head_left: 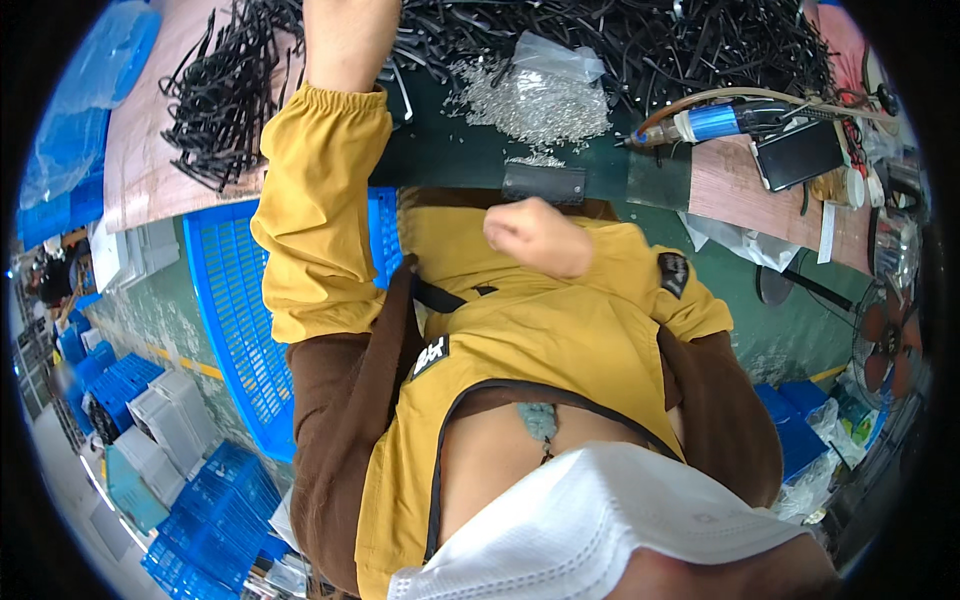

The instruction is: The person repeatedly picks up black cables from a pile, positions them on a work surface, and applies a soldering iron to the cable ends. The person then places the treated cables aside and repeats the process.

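My right hand (535, 235) is closed above my lap, just in front of the table edge, its fingers curled in. Whatever it may hold is hidden. My left arm stretches forward over the table, and its hand lies beyond the upper edge of the picture. Around that forearm spreads a pile of thin black strips that look like eyeglass temples (215, 110). A heap of tiny silvery metal parts (540, 105) lies on the dark green mat (440, 150). Nearest to my right hand, a small black block (545, 183) sits at the table edge.
A blue-bodied powered screwdriver (712, 122) with a hose lies to the right, beside a black phone (798, 155). A clear plastic bag (558, 57) rests on the metal parts. A blue crate (235, 330) stands left of my lap; a fan (888, 340) is at far right.
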Tool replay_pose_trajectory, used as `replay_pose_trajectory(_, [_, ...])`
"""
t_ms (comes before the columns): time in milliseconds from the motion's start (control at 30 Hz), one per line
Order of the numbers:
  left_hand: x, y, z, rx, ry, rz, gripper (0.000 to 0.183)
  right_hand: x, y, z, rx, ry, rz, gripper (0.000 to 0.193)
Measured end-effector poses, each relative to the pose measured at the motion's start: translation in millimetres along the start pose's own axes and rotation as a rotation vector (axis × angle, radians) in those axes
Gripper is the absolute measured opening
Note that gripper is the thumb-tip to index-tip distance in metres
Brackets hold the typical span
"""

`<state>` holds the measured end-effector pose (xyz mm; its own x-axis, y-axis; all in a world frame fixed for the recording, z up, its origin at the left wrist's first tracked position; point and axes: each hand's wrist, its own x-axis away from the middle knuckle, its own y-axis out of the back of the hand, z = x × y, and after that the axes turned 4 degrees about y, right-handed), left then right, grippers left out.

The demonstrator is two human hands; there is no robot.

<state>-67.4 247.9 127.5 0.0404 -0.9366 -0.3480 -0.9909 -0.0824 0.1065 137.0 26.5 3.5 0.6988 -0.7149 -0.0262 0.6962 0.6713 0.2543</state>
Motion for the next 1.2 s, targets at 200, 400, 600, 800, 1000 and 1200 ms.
replay_pose_trajectory(200, [-61.1, -38.9, 2.6, -0.211, 0.007, 0.065, 0.020, 122.0, 34.6, -82.2, 0.184, -0.602, -0.188, 0.032])
replay_pose_trajectory(400, [-137.8, -112.6, 20.5, -0.581, -0.796, 0.087, 0.042, 233.8, 82.2, -73.5, 0.638, -0.537, -0.350, 0.043])
replay_pose_trajectory(600, [-157.9, -183.1, 14.0, -1.173, -0.684, 0.015, 0.038, 200.1, 157.9, 29.0, -0.282, -0.197, -0.505, 0.031])
replay_pose_trajectory(800, [-90.9, -149.6, 1.9, -1.534, -0.925, 0.315, 0.015, 126.3, 245.7, -11.0, 1.528, -0.243, -0.663, 0.033])
replay_pose_trajectory(1000, [-58.0, -88.9, -2.6, -1.371, -0.337, 0.681, 0.036, 129.5, 273.7, -15.5, 1.290, -0.233, -0.646, 0.026])
replay_pose_trajectory(1200, [-63.7, -170.9, -24.6, -0.901, -0.550, 0.161, 0.019, 144.3, 257.4, 23.4, 0.959, 0.022, -1.233, 0.016])
